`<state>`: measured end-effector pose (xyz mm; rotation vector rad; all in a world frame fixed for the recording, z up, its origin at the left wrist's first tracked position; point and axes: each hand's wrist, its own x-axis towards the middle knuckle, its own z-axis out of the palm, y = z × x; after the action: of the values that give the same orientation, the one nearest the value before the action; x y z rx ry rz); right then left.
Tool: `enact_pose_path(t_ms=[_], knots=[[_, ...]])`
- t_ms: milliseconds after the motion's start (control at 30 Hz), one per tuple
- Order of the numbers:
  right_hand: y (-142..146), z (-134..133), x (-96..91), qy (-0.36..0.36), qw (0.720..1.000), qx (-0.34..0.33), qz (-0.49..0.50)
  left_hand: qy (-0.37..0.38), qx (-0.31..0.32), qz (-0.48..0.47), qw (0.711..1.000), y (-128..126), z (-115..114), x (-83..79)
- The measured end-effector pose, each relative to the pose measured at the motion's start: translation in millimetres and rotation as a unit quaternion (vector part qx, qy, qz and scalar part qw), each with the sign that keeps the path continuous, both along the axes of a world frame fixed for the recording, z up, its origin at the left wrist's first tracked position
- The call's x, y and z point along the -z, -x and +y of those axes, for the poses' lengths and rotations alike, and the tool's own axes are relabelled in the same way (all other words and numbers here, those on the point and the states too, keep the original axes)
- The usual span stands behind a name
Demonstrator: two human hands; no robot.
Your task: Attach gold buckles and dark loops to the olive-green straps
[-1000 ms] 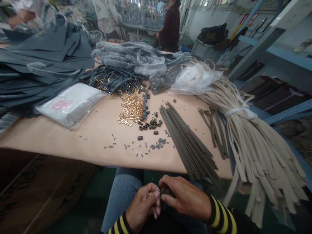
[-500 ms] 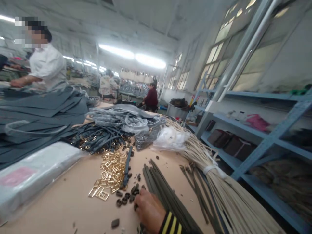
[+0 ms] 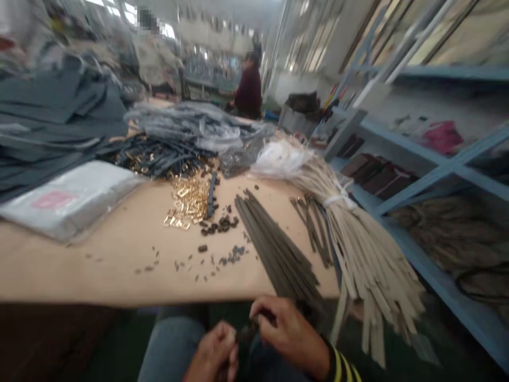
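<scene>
Here we are, fingers first: our right hand (image 3: 288,334) curls its fingers together and clamps a small dark piece (image 3: 248,333), too blurred to say exactly what it is. Our left hand (image 3: 214,354) comes in right beside it, fingers bunched, though we cannot tell whether they grip the piece too. Both hands work over our denim-covered lap (image 3: 170,345), just below the front edge of the tan work table (image 3: 99,265). On that table, nearest our hands, lies a long bundle of dark olive strips (image 3: 274,246), and right of it a tied bundle of cream straps (image 3: 358,244) hangs over the edge. Farther in on the table we see scattered small dark loops (image 3: 218,225) and a heap of gold buckles (image 3: 186,201), with dark buckled straps (image 3: 155,159) beyond them. To the left, a plastic-wrapped packet (image 3: 67,204) sits on the table, and a stack of grey sheets (image 3: 59,106) rises behind it.
</scene>
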<state>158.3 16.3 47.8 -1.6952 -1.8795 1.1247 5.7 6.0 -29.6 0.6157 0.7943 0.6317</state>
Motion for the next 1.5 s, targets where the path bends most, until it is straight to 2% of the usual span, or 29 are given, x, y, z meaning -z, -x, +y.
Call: enact_pose_path(t_ms=[33, 100, 200, 300, 467, 700, 867, 967, 1100, 1300, 1500], knots=[[-2, -10, 1.1, 0.026, 0.999, 0.023, 0.024, 0.017, -0.036, 0.0, 0.999, 0, -12, -1.3], [-6, -25, 6.7, 0.06, 0.993, 0.068, 0.073, 0.046, -0.055, 0.003, 0.997, -2, -22, -4.3], [-9, -39, 17.2, 0.069, 0.988, 0.095, 0.101, 0.06, -0.055, 0.003, 0.997, -8, -23, -7.3], [-8, -44, 23.4, 0.061, 0.99, 0.094, 0.08, 0.049, -0.055, 0.005, 0.997, -11, -22, -10.0], [-8, -42, 26.0, 0.046, 0.993, 0.09, 0.054, 0.018, -0.046, 0.022, 0.999, -12, -26, -8.0], [-8, -40, 23.9, 0.079, 0.993, 0.065, 0.055, -0.036, -0.012, 0.058, 0.998, -11, -24, -7.2], [-6, -38, 20.1, 0.047, 0.998, 0.038, 0.016, -0.041, -0.006, 0.054, 0.998, -11, -25, -10.3], [-5, -39, 20.9, 0.027, 0.998, 0.042, 0.028, -0.037, -0.014, 0.054, 0.998, -12, -25, -9.0], [-3, -40, 21.7, 0.045, 0.996, 0.071, 0.04, -0.03, -0.014, 0.047, 0.998, -12, -26, -6.5], [0, -37, 16.5, 0.011, 0.999, 0.042, -0.001, -0.074, -0.005, 0.064, 0.995, -13, -27, -8.9], [1, -37, 17.7, 0.035, 0.999, 0.025, -0.001, -0.086, 0.013, 0.079, 0.993, -14, -28, -10.6]])
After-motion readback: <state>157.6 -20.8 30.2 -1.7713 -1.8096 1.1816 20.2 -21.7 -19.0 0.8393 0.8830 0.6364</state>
